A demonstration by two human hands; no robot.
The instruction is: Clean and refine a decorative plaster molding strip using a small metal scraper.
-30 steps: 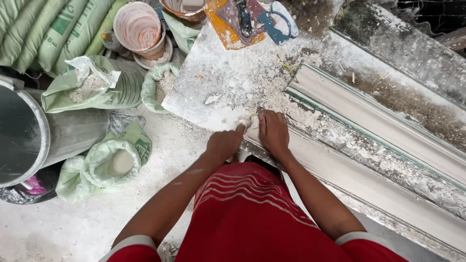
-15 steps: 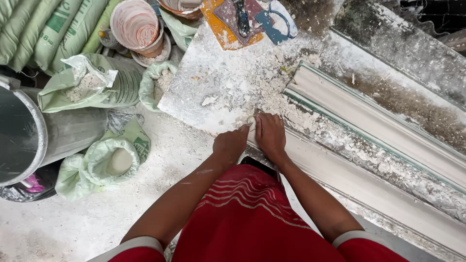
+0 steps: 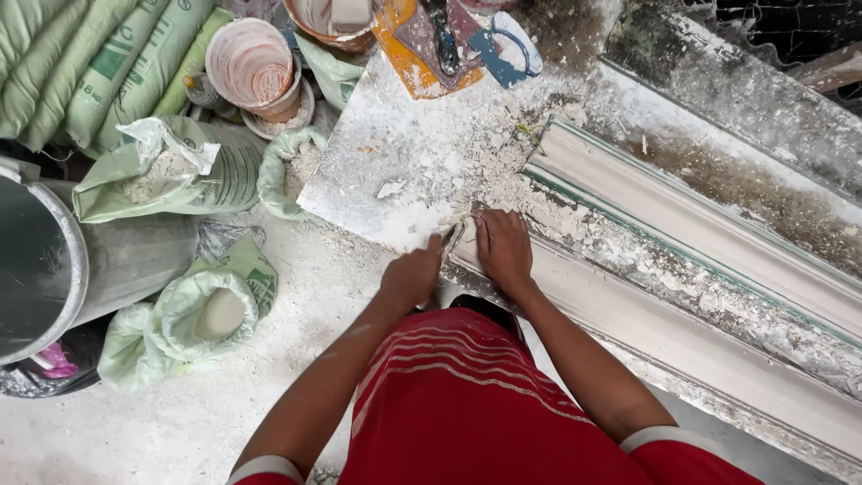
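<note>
Both hands worked the near corner of the dusty slab [image 3: 404, 171]: left hand [image 3: 411, 277] curled on its edge, right hand [image 3: 505, 249] flat, fingers together, on crumbled plaster [image 3: 503, 184] beside the long moulding [image 3: 682, 224]. Debris mostly uncleared. Farther: open sacks [image 3: 193, 319] held white powder; bucket [image 3: 250, 65] plaster-smeared.

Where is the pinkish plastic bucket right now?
In the head view the pinkish bucket stands at the upper left, between the stacked green sacks and the white dusty board, far from both hands.
</note>
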